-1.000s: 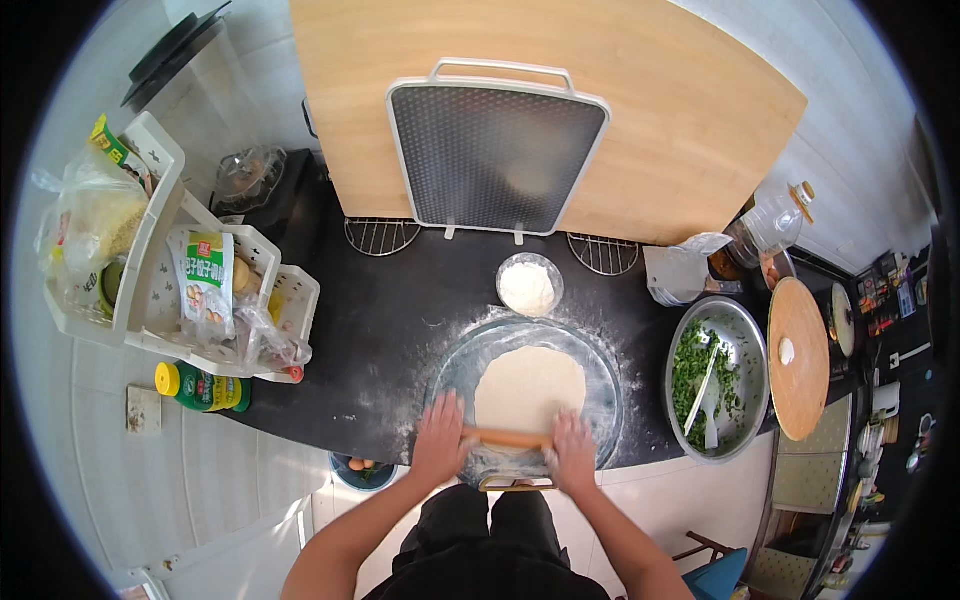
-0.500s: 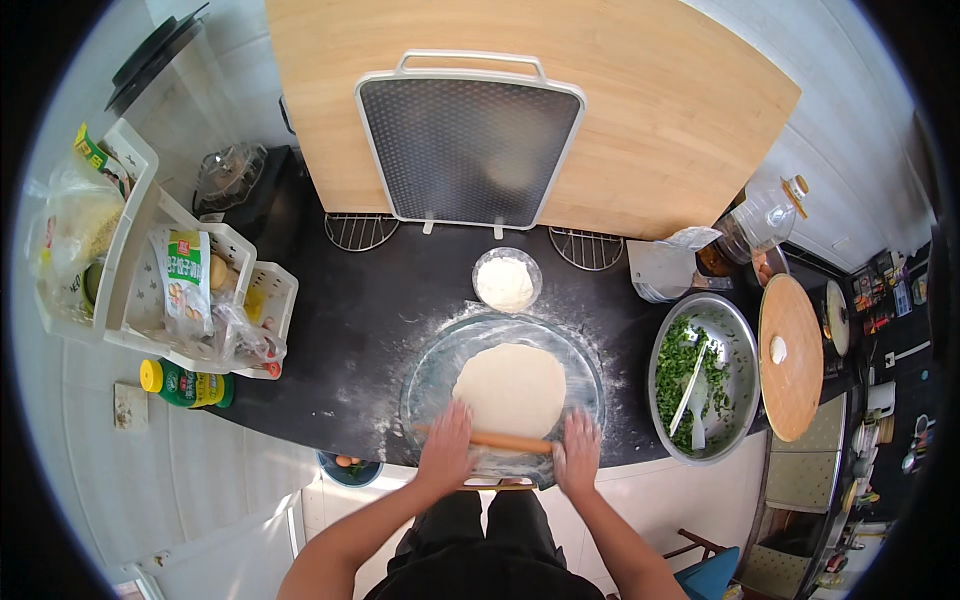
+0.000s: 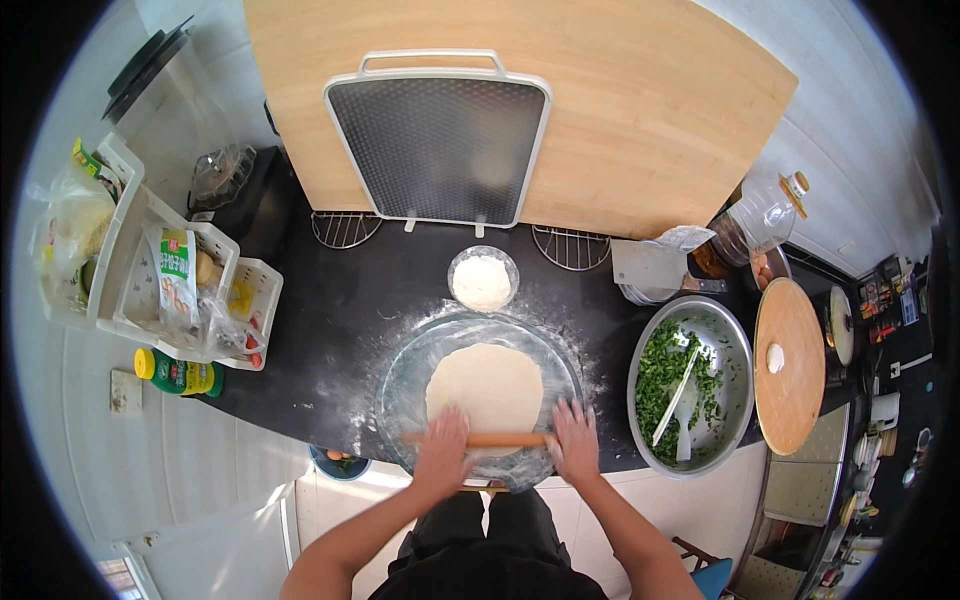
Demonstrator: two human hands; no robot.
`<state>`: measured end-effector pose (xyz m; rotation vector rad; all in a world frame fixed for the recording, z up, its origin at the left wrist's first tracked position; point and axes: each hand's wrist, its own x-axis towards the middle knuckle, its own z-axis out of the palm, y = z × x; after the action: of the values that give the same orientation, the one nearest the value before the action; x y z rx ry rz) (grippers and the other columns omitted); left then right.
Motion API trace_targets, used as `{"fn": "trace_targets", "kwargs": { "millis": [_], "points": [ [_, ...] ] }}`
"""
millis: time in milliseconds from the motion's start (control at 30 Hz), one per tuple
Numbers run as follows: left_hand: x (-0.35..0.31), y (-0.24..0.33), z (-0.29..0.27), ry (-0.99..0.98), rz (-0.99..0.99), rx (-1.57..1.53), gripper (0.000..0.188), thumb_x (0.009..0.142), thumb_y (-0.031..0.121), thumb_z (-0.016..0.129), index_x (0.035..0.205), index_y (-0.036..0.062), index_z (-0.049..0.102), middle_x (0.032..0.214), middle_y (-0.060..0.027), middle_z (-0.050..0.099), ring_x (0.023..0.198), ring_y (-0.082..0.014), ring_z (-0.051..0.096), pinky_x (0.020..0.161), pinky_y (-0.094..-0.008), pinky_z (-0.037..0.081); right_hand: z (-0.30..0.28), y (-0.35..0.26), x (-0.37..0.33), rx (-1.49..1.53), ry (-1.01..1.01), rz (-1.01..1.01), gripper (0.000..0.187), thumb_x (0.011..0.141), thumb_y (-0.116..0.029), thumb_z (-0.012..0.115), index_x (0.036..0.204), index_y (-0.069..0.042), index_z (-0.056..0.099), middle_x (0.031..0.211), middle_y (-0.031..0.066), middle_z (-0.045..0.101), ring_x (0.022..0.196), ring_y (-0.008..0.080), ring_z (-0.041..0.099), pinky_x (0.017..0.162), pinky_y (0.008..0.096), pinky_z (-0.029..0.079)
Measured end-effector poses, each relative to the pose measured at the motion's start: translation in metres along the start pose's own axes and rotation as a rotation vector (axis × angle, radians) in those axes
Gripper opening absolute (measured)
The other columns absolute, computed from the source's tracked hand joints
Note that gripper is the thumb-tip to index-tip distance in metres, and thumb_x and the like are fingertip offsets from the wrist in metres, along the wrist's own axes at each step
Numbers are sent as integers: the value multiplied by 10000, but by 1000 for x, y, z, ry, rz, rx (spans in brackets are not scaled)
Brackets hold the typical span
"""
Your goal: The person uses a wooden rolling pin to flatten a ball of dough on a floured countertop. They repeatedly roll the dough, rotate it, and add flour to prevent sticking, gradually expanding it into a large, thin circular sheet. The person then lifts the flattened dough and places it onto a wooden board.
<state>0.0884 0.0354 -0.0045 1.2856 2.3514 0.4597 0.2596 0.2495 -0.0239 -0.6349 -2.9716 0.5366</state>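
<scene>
A wooden rolling pin [image 3: 508, 439] lies across the near part of a flat, pale sheet of dough [image 3: 486, 388]. My left hand [image 3: 443, 450] rests on the pin near its left end, fingers stretched forward over it toward the dough. At the pin's right end, my right hand [image 3: 574, 445] presses with its fingers spread. Beneath the dough is a round, floured glass board [image 3: 398, 375]. A small clear bowl of white flour [image 3: 482, 281] stands just beyond it. The palms hide parts of the pin.
Right of the board stands a steel bowl [image 3: 743, 385] with chopped greens, chopsticks and a white spatula. Beside it is a round wooden lid [image 3: 790, 395]. White baskets [image 3: 255, 300] and a green bottle [image 3: 180, 373] sit at left. A framed board [image 3: 437, 145] leans behind.
The whole view has shifted, so the counter's things sit farther left in it. Both hands and the rolling pin have moved slightly forward over the dough.
</scene>
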Motion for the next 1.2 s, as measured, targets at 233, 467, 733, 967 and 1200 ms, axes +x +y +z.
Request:
{"fn": "trace_targets", "kwargs": {
  "millis": [233, 467, 733, 967, 1200],
  "points": [
    [113, -1, -10, 384, -213, 229, 812, 865, 335, 605, 1468, -63, 236, 1548, -261, 196, 1452, -386, 165, 1173, -521, 122, -11, 19, 122, 23, 200, 19, 591, 876, -274, 603, 1389, -29, 440, 1493, 156, 380, 1409, 340, 293, 1161, 526, 176],
    [10, 41, 23, 34, -43, -19, 792, 875, 324, 600, 1460, -70, 239, 1545, -280, 178, 1446, -416, 159, 1157, -552, 148, -11, 33, 16, 63, 8, 97, 559, 859, -164, 597, 1375, -15, 442, 1476, 189, 384, 1389, 409, 294, 1157, 553, 163],
    [134, 16, -7, 355, -253, 216, 740, 915, 370, 530, 1443, -86, 281, 1565, -241, 165, 1456, -385, 147, 1175, -513, 101, -15, 31, 124, 88, 249, 61, 533, 871, -196, 607, 1353, -15, 470, 1461, 158, 418, 1378, 359, 337, 1153, 510, 214],
    [20, 43, 33, 52, -12, 27, 727, 909, 349, 538, 1438, -81, 286, 1535, -277, 212, 1444, -403, 179, 1151, -565, 149, -18, 31, 8, 55, -64, 1, 539, 890, -250, 589, 1364, -22, 471, 1471, 147, 413, 1384, 354, 326, 1144, 533, 216],
    [69, -32, -8, 263, -105, 201, 705, 903, 305, 546, 1448, -58, 285, 1547, -238, 217, 1447, -383, 181, 1147, -552, 176, -20, 11, 67, 36, 67, -53, 576, 891, -280, 585, 1389, -28, 440, 1492, 151, 383, 1390, 342, 324, 1141, 522, 219]
  ]
}}
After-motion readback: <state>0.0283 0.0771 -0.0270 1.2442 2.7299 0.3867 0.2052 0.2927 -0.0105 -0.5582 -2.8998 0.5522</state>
